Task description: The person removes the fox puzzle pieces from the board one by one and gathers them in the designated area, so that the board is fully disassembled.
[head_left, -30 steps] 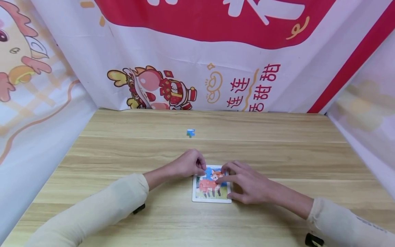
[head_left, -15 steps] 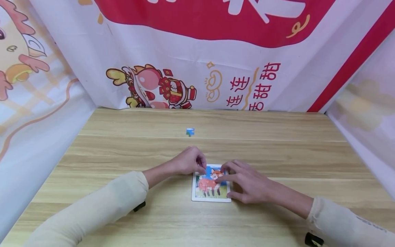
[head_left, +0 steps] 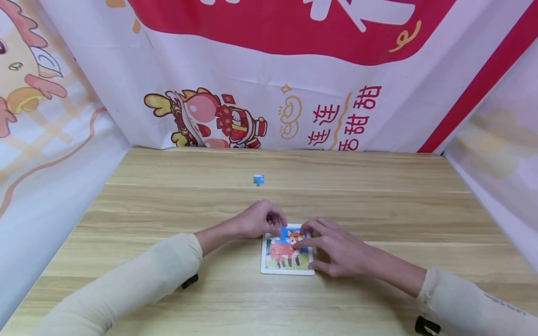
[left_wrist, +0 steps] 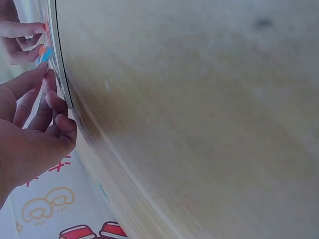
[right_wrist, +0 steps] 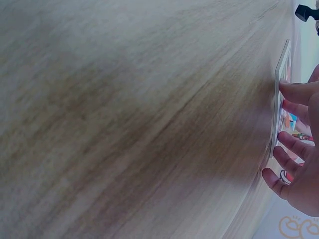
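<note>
Head only — fox puzzle [head_left: 286, 253] face-on

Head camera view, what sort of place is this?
Probably a makeshift, curtained-off workspace: printed hangings line the back and sides of a wood-grain table, where an animal puzzle lies.

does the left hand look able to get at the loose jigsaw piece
Probably yes: the loose jigsaw piece lies beyond the left hand on the table, with nothing visible between them, though that hand is at the fox jigsaw and would have to leave it.
</note>
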A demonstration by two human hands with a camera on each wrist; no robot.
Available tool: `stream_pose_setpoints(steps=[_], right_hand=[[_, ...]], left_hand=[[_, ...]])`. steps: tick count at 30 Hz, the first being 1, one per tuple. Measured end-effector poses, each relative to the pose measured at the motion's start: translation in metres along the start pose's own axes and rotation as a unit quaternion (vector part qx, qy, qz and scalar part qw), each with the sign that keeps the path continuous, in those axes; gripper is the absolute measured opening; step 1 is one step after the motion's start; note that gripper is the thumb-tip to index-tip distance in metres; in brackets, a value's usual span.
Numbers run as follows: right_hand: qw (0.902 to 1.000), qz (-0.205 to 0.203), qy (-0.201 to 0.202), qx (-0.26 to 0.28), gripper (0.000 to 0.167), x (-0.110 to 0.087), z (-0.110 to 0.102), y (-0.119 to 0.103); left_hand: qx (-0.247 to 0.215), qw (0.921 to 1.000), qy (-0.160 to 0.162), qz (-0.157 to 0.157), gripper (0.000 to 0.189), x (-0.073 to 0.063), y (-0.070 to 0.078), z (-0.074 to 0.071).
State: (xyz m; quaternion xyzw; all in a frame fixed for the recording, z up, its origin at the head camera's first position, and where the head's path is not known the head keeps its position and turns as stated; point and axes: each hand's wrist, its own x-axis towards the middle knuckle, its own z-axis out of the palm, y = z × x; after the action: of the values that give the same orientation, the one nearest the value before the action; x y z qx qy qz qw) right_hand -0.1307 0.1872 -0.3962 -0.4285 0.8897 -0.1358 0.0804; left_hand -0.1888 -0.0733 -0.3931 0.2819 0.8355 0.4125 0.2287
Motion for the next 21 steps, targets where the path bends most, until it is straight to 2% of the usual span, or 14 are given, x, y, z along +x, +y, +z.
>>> stream_pose_setpoints(steps=[9, 21], right_hand=[[1.0, 0.0, 0.001, -0.001, 0.051, -0.0008, 0.0012, 0.0], [1.0, -0.002, 0.001, 0.001, 0.051, -0.0013, 0.0006, 0.0006]], left_hand=[[-0.019, 0.9994, -0.024, 0.017, 0.014, -0.0009, -0.0007, -0.0011], [-0.024, 0.9983, -0.047, 0.024, 0.013, -0.0018, 0.0002, -0.003]])
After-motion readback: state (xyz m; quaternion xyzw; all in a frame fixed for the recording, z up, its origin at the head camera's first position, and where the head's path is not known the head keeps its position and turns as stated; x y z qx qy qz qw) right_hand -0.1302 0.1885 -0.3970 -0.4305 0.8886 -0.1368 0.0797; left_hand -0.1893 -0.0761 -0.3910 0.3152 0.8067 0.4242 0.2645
